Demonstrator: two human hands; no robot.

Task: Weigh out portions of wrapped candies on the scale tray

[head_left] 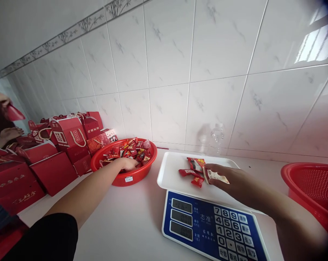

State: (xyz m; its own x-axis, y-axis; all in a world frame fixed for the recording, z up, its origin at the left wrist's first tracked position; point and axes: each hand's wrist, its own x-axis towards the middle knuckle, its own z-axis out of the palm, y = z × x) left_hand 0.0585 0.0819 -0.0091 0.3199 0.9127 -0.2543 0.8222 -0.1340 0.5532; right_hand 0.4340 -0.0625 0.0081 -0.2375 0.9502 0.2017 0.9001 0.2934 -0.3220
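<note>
My left hand (129, 164) reaches into a round red plastic basket (135, 177) full of small wrapped sweets (129, 145); its fingertips are hidden among them. Between the thumb and fingers of my right hand (231, 177) is a cream and red snack packet (218, 177), held over the white tray (166, 168) of a digital scale (204, 217). Beside that packet, a larger red and yellow packet (198, 164), a red wrapped sweet (187, 173) and a small red packet (197, 181) lie on the tray.
Red gift boxes with rope handles (68, 132) stack up at the left. Another person's hand (10, 134) shows beyond them. A clear plastic bottle (217, 137) stands by the tiled wall behind the tray. Another red basket (313, 181) sits at the right edge.
</note>
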